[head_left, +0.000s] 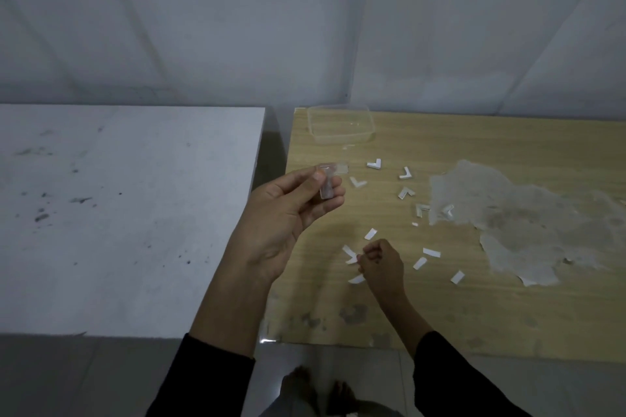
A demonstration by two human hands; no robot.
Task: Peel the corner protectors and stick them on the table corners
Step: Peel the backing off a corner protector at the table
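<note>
My left hand (291,213) is raised over the left edge of the wooden table (474,298) and pinches a clear L-shaped corner protector (327,184) between thumb and fingers. My right hand (381,262) is lower, just above the tabletop, its fingers curled together as if pinching a small white backing strip; I cannot tell what it holds. Several L-shaped corner protectors (374,164) with white backing lie on the wood beyond my hands. Several peeled white backing strips (431,252) lie scattered around my right hand.
A clear plastic container (340,125) stands at the wooden table's far left corner. A white table (118,213) stands to the left across a narrow gap. The wood's surface is torn away in a grey patch (528,223) at right. My bare feet (318,393) show on the tiled floor.
</note>
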